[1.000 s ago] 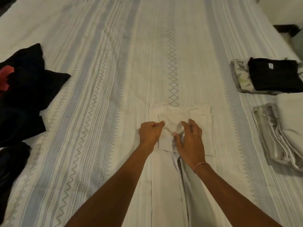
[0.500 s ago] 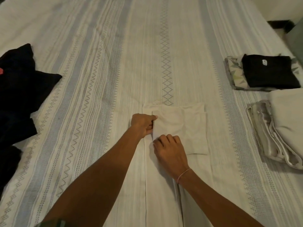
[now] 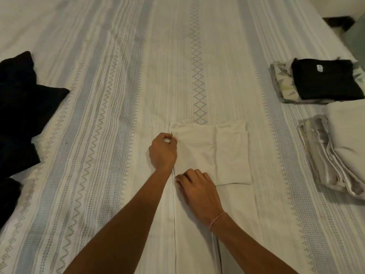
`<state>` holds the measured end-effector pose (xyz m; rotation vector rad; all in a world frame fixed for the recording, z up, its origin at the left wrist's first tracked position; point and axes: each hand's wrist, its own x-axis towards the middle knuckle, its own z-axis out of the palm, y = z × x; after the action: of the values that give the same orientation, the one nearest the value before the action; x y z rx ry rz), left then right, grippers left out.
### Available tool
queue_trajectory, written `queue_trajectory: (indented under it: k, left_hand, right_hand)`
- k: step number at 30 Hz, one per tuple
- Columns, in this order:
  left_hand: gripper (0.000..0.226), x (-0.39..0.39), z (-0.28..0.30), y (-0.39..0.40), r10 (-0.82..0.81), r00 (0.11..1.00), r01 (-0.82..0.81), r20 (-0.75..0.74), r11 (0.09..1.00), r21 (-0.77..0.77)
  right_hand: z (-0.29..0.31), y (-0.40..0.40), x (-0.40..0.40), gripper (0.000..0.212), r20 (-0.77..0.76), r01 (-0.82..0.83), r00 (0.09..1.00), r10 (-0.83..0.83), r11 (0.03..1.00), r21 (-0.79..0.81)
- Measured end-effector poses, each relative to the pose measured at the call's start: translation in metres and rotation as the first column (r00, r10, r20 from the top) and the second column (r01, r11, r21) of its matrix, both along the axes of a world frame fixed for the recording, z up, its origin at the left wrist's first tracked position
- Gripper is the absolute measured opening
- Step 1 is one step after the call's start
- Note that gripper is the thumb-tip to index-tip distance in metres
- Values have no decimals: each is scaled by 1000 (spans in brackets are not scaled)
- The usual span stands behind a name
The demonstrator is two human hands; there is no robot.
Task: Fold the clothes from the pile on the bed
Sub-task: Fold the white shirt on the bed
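Little shifted since half a second ago. Left hand (image 3: 163,150) pinching the cream garment (image 3: 212,153) at its 9 o'clock edge; right hand (image 3: 198,189) curled, pressing the 7 o'clock corner. Garment folded flat mid-bed (image 3: 122,95); dark pile (image 3: 21,107) at 9 o'clock, folded stacks (image 3: 324,80) at 3 o'clock.

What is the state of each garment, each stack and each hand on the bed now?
Cream cloth garment: partly folded, flat.
Left hand: pinching its left edge.
Right hand: pressing its near corner.
Black clothes pile: unfolded.
Black folded top: stacked on a patterned piece.
Beige folded stack: folded.

we see bed (image 3: 122,80) w/ striped cover: dark pile (image 3: 21,107) left, cream garment (image 3: 213,153) centre, folded stacks (image 3: 325,84) right.
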<state>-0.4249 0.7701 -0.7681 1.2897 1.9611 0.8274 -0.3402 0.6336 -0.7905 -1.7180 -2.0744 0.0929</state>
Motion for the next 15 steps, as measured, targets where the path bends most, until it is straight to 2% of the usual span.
queue_trajectory:
  k: [2, 4, 5, 7, 9, 11, 15]
  left_hand:
    - [9, 1, 0, -4, -1, 999, 3, -32, 998, 55]
    - [19, 2, -2, -7, -42, 984, 68, -173, 987, 145]
    - [24, 3, -3, -10, -93, 958, 150, -271, 968, 200]
    - [31, 8, -5, -17, -244, 871, 380, -426, 885, 269]
    - [45, 11, -17, -25, -457, 702, 625, -547, 764, 163]
    - [59, 4, -32, -28, -588, 526, 734, -614, 678, -20]
    - [64, -10, -48, -19, -614, 419, 763, -669, 638, -108]
  right_hand:
    - [8, 4, 3, 26, -69, 41, 997, -42, 999, -23]
    - [12, 17, 14, 23, -68, 108, 992, -107, 994, 6]
    - [10, 27, 20, 27, -54, 152, 987, -151, 988, 5]
    - [5, 49, 33, 52, -6, 220, 975, -221, 973, -65]
    - [0, 65, 41, 54, 6, 247, 968, -249, 955, -162]
    - [-7, 70, 45, 57, 82, 257, 966, -244, 928, -269]
    - [-14, 66, 52, 67, 175, 291, 953, -249, 910, -296]
